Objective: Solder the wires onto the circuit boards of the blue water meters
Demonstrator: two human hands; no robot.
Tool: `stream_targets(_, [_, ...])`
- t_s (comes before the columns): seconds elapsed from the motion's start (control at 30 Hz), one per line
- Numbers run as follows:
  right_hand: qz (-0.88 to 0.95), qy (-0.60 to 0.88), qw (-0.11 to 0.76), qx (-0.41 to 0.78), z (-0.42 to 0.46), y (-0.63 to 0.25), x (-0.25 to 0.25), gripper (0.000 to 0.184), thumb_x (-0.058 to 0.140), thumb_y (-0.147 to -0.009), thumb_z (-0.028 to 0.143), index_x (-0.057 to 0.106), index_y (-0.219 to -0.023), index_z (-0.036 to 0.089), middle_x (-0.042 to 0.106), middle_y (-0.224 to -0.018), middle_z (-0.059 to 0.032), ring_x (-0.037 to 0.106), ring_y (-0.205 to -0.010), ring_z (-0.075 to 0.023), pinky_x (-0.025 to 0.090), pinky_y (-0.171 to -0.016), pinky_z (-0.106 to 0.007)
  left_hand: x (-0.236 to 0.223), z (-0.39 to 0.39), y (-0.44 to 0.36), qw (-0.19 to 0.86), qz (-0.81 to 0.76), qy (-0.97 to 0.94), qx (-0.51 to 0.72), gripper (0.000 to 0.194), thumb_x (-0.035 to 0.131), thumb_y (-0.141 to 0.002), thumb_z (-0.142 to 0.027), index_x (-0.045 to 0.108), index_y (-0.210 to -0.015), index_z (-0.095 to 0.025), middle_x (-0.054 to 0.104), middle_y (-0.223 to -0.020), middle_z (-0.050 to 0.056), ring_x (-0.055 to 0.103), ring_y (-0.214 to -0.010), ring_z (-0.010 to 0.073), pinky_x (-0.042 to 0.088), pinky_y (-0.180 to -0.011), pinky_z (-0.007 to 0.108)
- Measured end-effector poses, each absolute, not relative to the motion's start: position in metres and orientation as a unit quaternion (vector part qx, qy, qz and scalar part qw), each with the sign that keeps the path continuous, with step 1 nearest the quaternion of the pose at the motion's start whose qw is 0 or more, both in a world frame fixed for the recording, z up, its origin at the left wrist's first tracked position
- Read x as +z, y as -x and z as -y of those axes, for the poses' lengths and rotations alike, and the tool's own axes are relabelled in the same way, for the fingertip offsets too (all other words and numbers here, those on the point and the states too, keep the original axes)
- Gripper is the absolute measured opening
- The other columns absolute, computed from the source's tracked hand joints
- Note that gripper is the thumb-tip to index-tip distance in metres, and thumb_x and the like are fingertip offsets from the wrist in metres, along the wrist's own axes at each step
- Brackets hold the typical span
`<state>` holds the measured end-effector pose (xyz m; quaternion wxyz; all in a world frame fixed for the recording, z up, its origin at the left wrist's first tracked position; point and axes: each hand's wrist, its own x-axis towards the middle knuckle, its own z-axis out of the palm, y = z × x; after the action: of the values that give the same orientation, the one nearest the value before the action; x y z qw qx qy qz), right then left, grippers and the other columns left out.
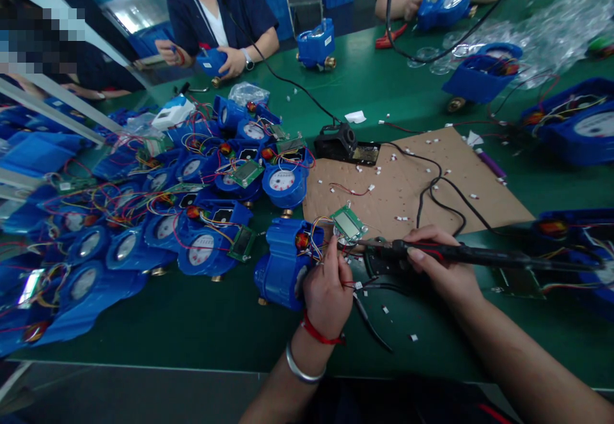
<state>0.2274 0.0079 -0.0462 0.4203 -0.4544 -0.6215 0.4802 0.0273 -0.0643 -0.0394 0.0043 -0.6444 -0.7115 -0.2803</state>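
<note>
A person's two bare hands work at the near side of a green desk (192,331), seen from above. The left hand (329,293), its wrist wearing a red cord bracelet (321,336) and a silver bangle (303,371), pinches the near edge of a small green circuit board with a grey rectangular display (348,223). Thin wires gather around its fingertips. The right hand (444,270) grasps a long black pen-shaped soldering iron (484,256), its tip pointing left, close to the board's underside; whether it touches is too small to tell.

Just left of the board stands a blue plastic meter housing with coloured wires (281,270). Beyond the hands, a sheet of brown cardboard (460,200) is scattered with tiny white connectors, and a black iron stand (338,142) sits at its far left corner. A purple pen-like stick (492,164) lies by its right edge.

Many blue meters with round white dials (201,248) crowd the left side, trailing red and yellow wires. Across the desk, two co-workers each hold a blue meter; crumpled clear plastic (561,34) lies at upper right.
</note>
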Motion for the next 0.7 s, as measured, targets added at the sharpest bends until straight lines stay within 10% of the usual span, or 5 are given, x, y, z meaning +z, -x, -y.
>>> stream_targets(0.7, [0.62,0.452,0.421,0.484,-0.007,-0.2249,-0.0442,0.012,0.065,-0.082,0.029,0.062,-0.093,0.025,0.06,-0.085,-0.002,0.055,-0.059,-0.0147,0.043,-0.051,-0.028,-0.0381,0.0633,-0.0269,0.025,0.709,0.65,-0.27,0.039,0.043,-0.091,-0.014,0.045,-0.13,-0.011,0.066,-0.116,0.009,0.069,-0.074,0.0162,0.054,-0.061,0.028])
